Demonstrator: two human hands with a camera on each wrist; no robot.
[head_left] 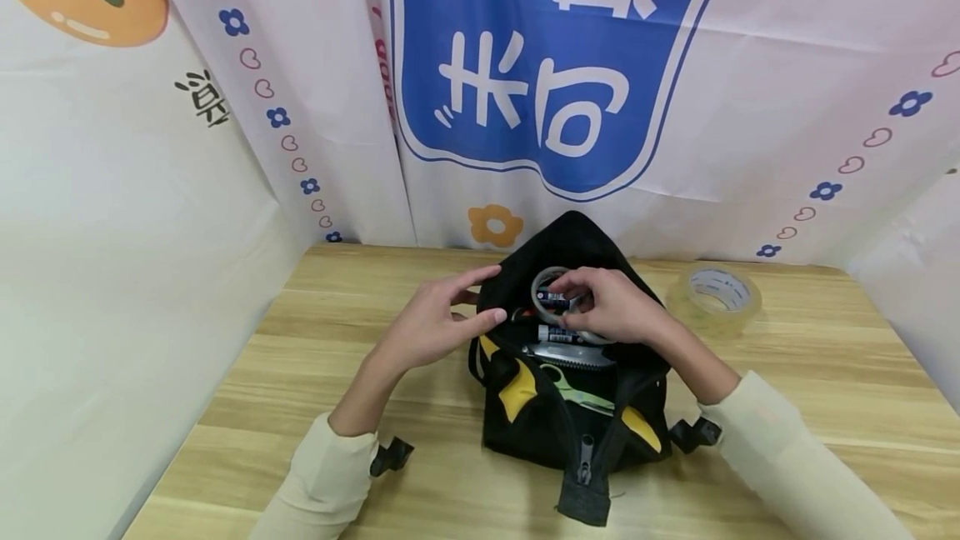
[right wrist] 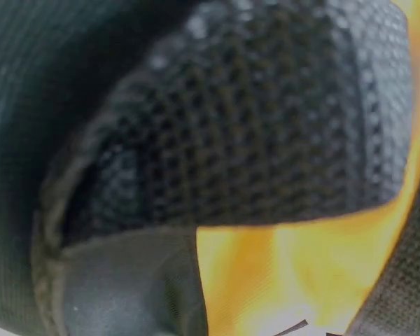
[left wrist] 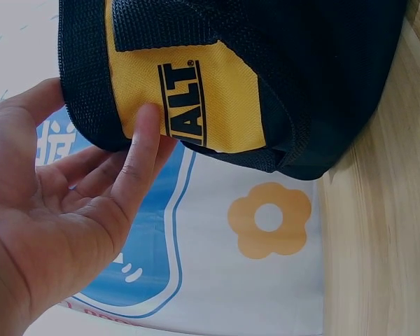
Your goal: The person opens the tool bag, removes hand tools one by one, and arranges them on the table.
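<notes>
A black tool bag (head_left: 525,432) with yellow panels stands unzipped on the wooden table. My left hand (head_left: 431,323) holds its left rim; in the left wrist view the fingers of that hand (left wrist: 63,203) touch the yellow label panel (left wrist: 196,98). Inside the bag's mouth, my right hand (head_left: 618,307) grips a roll of tape (head_left: 542,307), seen as a pale ring and partly covered by the fingers. Around it in the bag lie a white glue stick (head_left: 558,335), a serrated metal blade (head_left: 573,356) and green-handled scissors (head_left: 581,396). Bag fabric (right wrist: 252,119) fills the right wrist view.
A wide roll of clear tape (head_left: 716,302) lies on the table (head_left: 817,373) to the right of the bag. The zipper end (head_left: 585,473) hangs toward the front. A printed cloth (head_left: 750,132) hangs behind the table.
</notes>
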